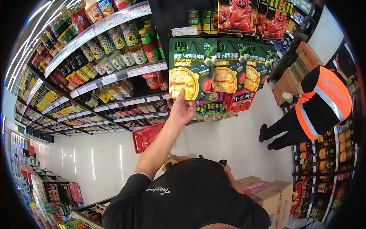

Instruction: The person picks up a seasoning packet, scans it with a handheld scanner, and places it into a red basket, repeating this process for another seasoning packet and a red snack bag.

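My left hand [183,110] reaches up to a hanging rack, its fingers closed on the lower edge of a green packet of duck soup stewing seasoning [187,65]. The packet pictures a yellow bowl of soup and a white radish. More green packets [228,76] of the same kind hang just to its right. Low by my right side, my right hand [230,175] is partly hidden by my body. Its fingers seem closed by a small dark round object [223,163], which I cannot make out clearly.
Shelves of bottles [118,76] stand to the left. A red shopping basket [146,138] is on the floor. Crayfish seasoning packets [236,17] hang above. A person in an orange vest [324,99] stands at right near cardboard boxes [309,55]. Another carton [274,192] is behind my right side.
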Motion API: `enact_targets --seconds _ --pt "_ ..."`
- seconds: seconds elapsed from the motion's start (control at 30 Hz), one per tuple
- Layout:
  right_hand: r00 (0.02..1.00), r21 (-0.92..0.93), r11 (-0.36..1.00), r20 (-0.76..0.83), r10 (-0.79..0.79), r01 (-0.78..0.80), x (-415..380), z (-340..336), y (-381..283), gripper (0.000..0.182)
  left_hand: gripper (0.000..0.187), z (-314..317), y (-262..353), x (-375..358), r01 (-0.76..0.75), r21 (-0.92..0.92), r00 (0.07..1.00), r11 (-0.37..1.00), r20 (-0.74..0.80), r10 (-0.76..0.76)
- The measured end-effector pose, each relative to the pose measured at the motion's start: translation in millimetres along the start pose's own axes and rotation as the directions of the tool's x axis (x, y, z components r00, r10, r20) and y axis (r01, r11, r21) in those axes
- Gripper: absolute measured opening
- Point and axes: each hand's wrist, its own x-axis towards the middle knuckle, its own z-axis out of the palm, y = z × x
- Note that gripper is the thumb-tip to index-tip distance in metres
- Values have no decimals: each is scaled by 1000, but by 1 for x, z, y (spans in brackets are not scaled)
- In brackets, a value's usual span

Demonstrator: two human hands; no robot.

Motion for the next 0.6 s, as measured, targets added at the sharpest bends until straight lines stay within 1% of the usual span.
enact_targets --seconds 0.07,0.1,0.17,0.27,0.3,0.33,0.37,0.43,0.47,0.57,0.6 --pt "1000 1 1000 5 11 -11 0 2 5 39 56 3 -1 -6 19 3 1000 1000 17 -19" --pt "1000 23 999 10 -29 29 14 13 -14 39 54 9 13 -7 4 8 1000 1000 26 -4" --pt "998 12 999 17 -53 53 11 1 -3 40 49 21 5 -13 13 -52 999 999 36 -11" --pt "980 219 955 -37 -197 200 82 53 87 45 53 53 -5 -31 -53 -81 985 995 159 65" --pt "986 156 973 -22 -166 168 60 35 65 47 56 59 -9 -34 -77 -86 977 993 194 93" --pt "991 90 987 -6 -135 135 35 16 41 50 58 56 -13 -29 -100 -96 977 990 178 116" --pt "995 24 994 9 -104 104 12 -3 18 53 55 57 -12 -27 -110 -88 983 990 135 122" --pt "996 98 991 -7 -91 91 5 -4 2 59 50 63 -8 -27 -124 -67 991 990 44 128" --pt "996 137 987 -17 -82 84 -2 -5 -4 62 43 67 -7 -29 -133 -91 991 987 -26 131" --pt "1000 95 995 -13 -28 29 -6 -11 -10 66 35 79 -2 -41 -134 -81 990 988 -60 129" --pt "999 109 993 -16 -49 51 -7 -10 -13 66 29 88 1 -52 -132 -90 989 987 -72 125"
